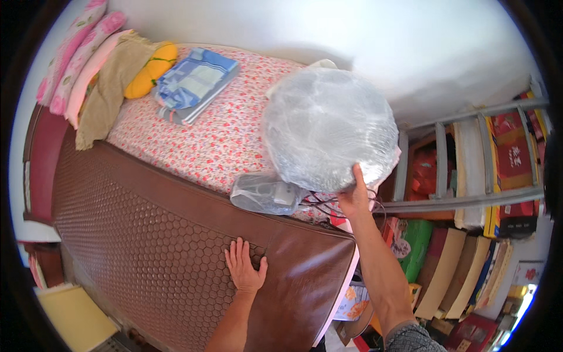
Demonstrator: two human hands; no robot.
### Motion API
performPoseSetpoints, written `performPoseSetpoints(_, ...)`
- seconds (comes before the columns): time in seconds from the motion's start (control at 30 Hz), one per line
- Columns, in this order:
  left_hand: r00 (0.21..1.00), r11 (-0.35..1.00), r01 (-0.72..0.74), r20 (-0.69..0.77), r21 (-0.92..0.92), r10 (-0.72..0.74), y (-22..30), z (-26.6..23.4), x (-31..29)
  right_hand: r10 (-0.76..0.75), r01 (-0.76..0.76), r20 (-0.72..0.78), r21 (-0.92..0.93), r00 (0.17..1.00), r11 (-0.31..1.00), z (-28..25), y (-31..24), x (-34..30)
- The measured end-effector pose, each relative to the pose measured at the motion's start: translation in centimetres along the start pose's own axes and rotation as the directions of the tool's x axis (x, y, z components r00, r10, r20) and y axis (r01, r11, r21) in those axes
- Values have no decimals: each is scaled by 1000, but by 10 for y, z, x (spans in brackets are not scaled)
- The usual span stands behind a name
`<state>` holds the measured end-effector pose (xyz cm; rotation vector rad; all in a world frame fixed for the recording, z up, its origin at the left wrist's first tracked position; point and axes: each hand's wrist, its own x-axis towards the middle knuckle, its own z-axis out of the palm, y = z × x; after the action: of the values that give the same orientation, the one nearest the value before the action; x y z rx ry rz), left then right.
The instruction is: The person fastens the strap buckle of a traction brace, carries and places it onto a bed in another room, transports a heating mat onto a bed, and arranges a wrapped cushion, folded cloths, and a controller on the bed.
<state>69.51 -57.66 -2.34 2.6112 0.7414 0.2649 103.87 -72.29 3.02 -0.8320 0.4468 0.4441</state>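
A large round object, wrapped in clear plastic, lies on the flowered bed sheet. What is inside the wrap does not show clearly. At its near right edge, the thumb of my right hand presses on the plastic, while the other fingers are mostly hidden beneath the rim. Dark cables run beside this hand to a smaller plastic-wrapped device at the bed's edge. My left hand rests with spread fingers on a brown mat with a hexagon pattern, which is folded over the near side.
Pink flowered pillows, a tan cloth, a yellow cushion and folded blue bedding sit at the far left. A grey metal ladder lies on its side at right, by stacked boxes. A white wall stands behind.
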Motion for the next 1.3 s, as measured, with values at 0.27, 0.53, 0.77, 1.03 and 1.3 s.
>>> performPoseSetpoints(0.27,999,997,6,36,82,-9,-4,-1,0,21,-21,1,-91,1000,996,85,20,-19)
performPoseSetpoints(0.53,999,999,-9,32,43,7,7,8,1,127,-129,187,-2,974,992,115,108,-6)
performPoseSetpoints(0.77,1000,999,-4,22,34,4,3,2,3,89,-88,-130,10,987,996,61,101,23)
performPoseSetpoints(1.03,1000,1000,2,13,1,-2,-1,6,1,-6,6,1,115,1000,993,41,98,48)
performPoseSetpoints(1.3,1000,999,9,11,-31,-8,-5,0,2,18,-10,67,-113,998,994,87,71,25)
